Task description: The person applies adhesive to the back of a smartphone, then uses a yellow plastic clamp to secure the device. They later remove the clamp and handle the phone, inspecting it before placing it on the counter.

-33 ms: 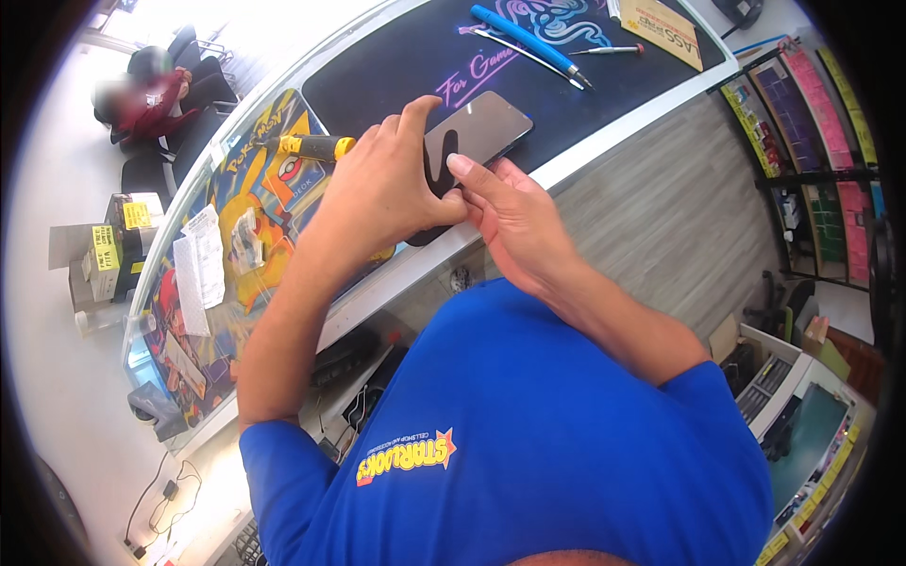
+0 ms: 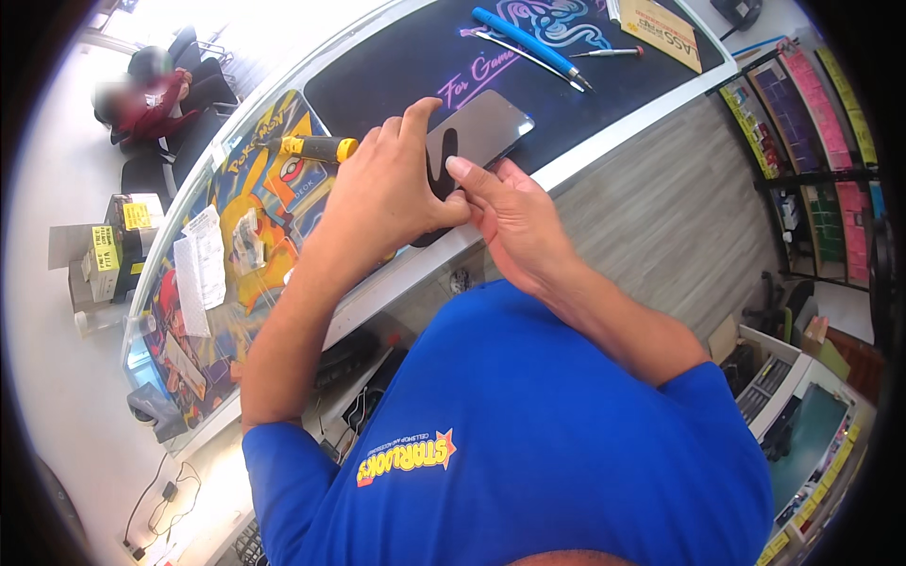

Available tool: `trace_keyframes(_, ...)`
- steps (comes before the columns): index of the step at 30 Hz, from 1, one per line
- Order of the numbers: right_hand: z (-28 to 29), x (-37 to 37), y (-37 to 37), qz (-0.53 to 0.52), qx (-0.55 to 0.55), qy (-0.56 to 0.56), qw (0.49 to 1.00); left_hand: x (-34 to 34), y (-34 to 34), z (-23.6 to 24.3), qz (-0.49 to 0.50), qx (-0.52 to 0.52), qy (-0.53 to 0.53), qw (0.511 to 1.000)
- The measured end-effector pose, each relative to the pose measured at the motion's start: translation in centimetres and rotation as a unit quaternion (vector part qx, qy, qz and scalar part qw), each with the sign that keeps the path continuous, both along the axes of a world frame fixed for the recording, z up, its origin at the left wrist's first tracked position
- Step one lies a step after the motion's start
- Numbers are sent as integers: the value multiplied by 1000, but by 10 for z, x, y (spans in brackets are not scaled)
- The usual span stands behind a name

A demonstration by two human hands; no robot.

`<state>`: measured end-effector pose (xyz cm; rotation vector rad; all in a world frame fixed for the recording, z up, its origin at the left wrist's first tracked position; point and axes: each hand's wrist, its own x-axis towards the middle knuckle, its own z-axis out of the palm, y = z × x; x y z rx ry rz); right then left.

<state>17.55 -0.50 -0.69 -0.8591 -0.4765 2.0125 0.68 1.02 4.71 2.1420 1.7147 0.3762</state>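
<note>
My left hand (image 2: 382,179) curls round the lower-left end of a dark glossy smartphone (image 2: 481,132) at the near edge of a black printed mat (image 2: 368,71). My right hand (image 2: 514,222) grips the phone from below and the right, its thumb on the screen. A yellow-and-black tool (image 2: 316,148) lies just left of my left hand on a colorful cartoon mat (image 2: 236,179). Beyond the phone lie a blue pen-like tool (image 2: 528,45), a thin white tool (image 2: 543,66) and a small screwdriver (image 2: 613,51).
Papers (image 2: 198,274) lie on the left mat. A seated person in dark red (image 2: 156,113) is at the upper left beside black chairs. Boxes (image 2: 118,255) stand beyond the counter. A rack of colored cards (image 2: 826,113) and a white desk (image 2: 783,358) are at the right.
</note>
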Motion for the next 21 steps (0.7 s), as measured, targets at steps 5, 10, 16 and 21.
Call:
trace_keyframes(5, 6, -3, 6, -35, 61, -30, 997, 1, -31, 21, 42, 32, -76, 996)
trace_keyframes(10, 22, 13, 16, 28, 107, -96, 989, -30, -62, 24, 122, 13, -332, 935)
trace_keyframes(16, 36, 20, 8, 103, 147, -127, 975, -20, -82, -14, 131, -25, -551, 824)
trace_keyframes(21, 39, 17, 3, 141, 157, -146, 967, -3, -88, -23, 172, -10, -586, 792)
